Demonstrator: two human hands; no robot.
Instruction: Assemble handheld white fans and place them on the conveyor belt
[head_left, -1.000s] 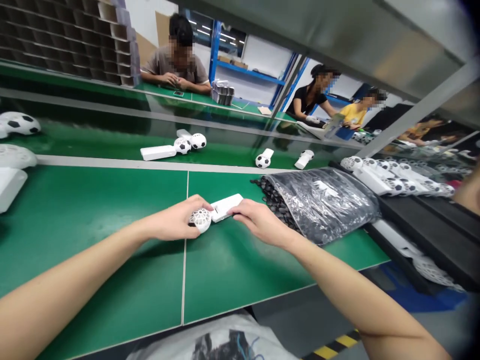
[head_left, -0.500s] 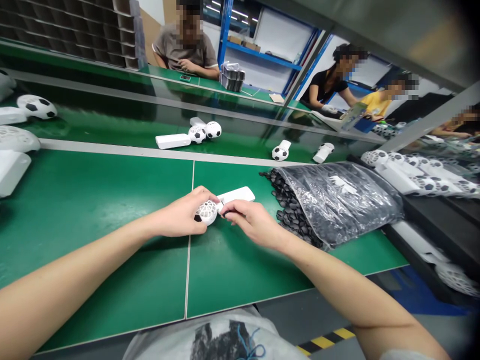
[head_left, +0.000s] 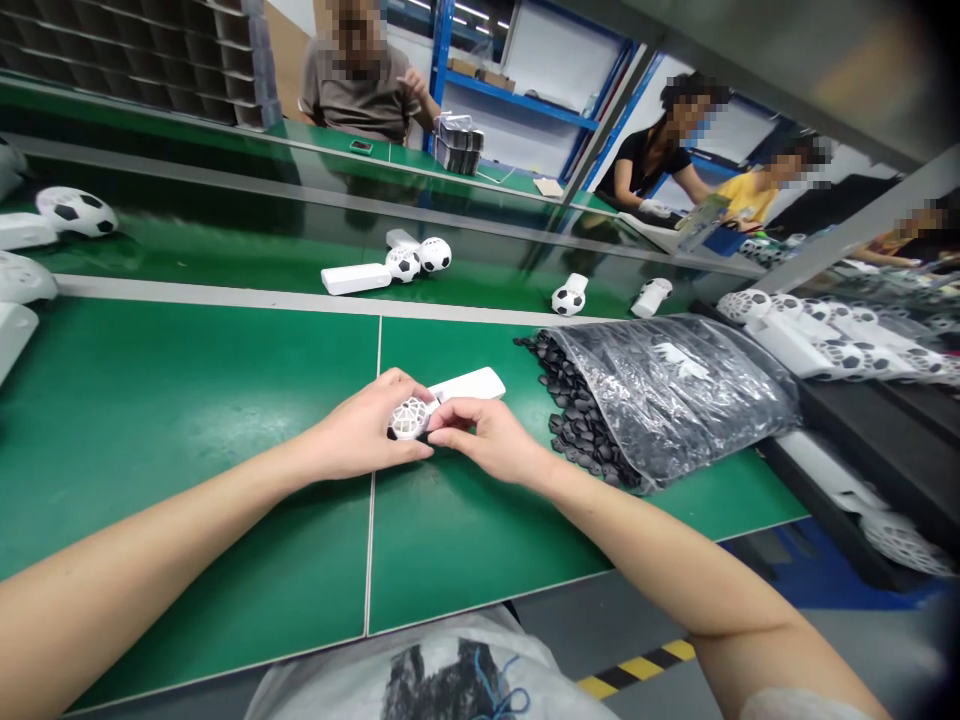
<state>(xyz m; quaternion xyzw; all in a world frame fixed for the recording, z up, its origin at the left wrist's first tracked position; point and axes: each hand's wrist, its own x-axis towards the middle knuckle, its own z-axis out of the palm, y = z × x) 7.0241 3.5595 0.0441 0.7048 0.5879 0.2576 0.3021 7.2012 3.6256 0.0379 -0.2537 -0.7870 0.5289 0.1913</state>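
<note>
My left hand (head_left: 367,425) is closed around a white casing with a soccer-ball head (head_left: 409,418), its open lattice facing up. A black patch shows at the ball's left edge. The casing's flat white handle (head_left: 471,384) points right and away, behind my right fingers. With thumb and forefinger nearly together, my right hand (head_left: 480,435) touches the ball's right edge; whatever is between those fingertips is hidden. To the right, many small black pieces (head_left: 577,415) spill from the mouth of a clear plastic bag (head_left: 690,400).
More soccer-ball casings lie on the green strip beyond, such as one pair (head_left: 405,264), and at the far left (head_left: 79,212). A black tray (head_left: 862,410) at right has several casings stacked beyond it. Co-workers sit across the bench, one in a grey shirt (head_left: 360,90).
My right fingertips have moved left onto the ball's edge, and the black piece seen at them before is no longer visible there. The grey-shirted co-worker has raised a hand.
</note>
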